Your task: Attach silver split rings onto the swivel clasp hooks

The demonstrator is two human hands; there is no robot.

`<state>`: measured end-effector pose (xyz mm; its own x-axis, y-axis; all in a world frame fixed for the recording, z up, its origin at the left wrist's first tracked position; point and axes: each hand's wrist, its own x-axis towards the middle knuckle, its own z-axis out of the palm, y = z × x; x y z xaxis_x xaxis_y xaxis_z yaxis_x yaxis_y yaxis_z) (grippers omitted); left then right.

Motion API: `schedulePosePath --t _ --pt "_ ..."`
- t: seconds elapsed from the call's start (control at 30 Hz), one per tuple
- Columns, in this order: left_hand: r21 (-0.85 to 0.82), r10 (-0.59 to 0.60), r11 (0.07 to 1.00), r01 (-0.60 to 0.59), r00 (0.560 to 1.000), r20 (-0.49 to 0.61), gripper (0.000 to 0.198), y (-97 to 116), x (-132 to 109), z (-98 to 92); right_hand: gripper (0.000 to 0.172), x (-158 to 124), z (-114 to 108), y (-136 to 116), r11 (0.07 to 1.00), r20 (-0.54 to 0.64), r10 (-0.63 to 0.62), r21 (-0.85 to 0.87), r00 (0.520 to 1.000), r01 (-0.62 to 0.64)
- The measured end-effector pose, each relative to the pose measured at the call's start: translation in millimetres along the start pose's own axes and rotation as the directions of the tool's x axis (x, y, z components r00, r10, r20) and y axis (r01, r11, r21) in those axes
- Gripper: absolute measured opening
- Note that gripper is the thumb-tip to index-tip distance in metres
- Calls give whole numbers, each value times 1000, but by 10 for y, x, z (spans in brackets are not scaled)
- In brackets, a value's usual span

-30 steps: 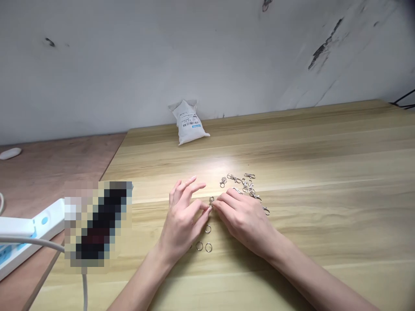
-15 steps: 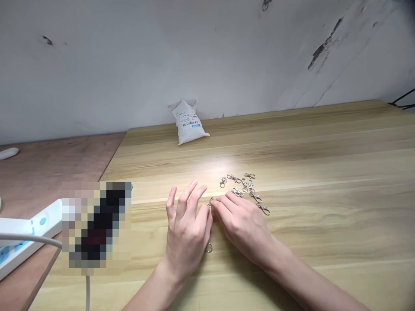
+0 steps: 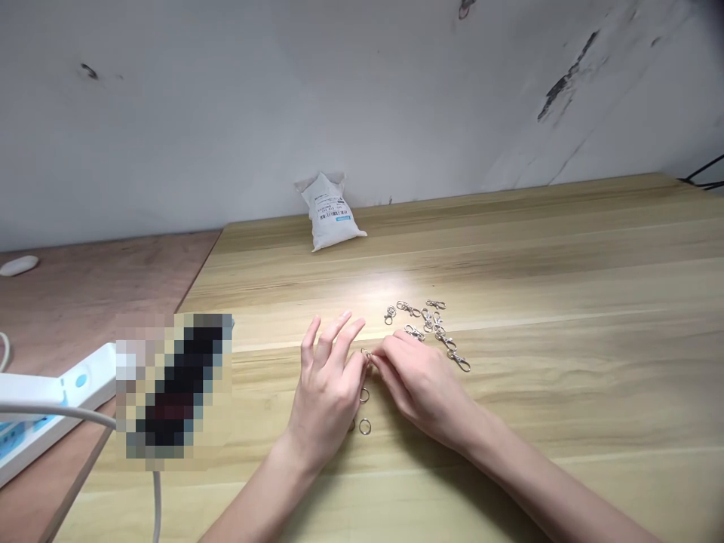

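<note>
The left hand [image 3: 325, 396] and right hand [image 3: 425, 377] are pinching a small metal piece [image 3: 366, 353] between them over the table [image 3: 554, 302], rings [image 3: 365, 434] lying nearer, clasps [image 3: 459, 360] lying beyond the right hand; a white pouch [image 3: 331, 234] is sitting near the wall [image 3: 226, 113], its contents hidden

a scuffed grey wall [image 3: 226, 121] backs a wooden table [image 3: 537, 286].
</note>
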<state>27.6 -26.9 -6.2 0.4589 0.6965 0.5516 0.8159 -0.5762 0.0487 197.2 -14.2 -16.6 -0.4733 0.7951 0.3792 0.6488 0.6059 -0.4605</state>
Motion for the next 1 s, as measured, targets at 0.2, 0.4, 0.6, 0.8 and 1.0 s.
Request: schedulePosePath --t 0.2,0.4,0.6,0.8,1.0 --pt "-45 -13 999 12 999 -33 12 -20 3 7 28 12 -21 57 995 30 -36 -91 999 39" --pt "-169 -43 985 42 999 -3 13 -83 -3 49 17 2 -47 140 988 149 -94 -107 984 111" --pt "-256 -26 966 36 999 42 3 -162 1 54 24 17 -142 183 986 195 -153 -34 969 162" --pt "-339 3 940 35 994 110 6 -279 25 17 28 22 -107 217 987 134 -157 -2 978 159" --pt "-522 -145 802 291 942 303 9 -330 26 -40 24 23 -93 186 968 39 -238 -73 970 240"
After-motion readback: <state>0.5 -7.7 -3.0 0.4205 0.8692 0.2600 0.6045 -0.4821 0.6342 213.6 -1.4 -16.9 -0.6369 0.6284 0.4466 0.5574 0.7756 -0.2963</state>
